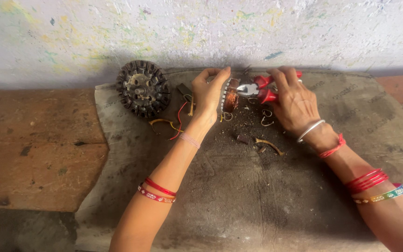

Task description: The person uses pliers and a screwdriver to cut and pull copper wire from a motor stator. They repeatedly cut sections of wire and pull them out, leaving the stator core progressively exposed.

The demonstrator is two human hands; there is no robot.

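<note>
My left hand (208,93) holds a round motor stator with copper windings (230,97) upright on its edge, fingers curled over its top. My right hand (294,99) grips red-handled pliers (260,89), whose metal jaws touch the stator's copper coil. Both hands meet above a grey cloth mat (239,196) near the wall.
A second, dark round stator (143,88) without copper leans against the paint-speckled wall (201,32) at the left. Red and yellow wires (176,123), bent wire bits (267,119) and dust lie on the mat. A brown stone ledge (33,149) lies to the left.
</note>
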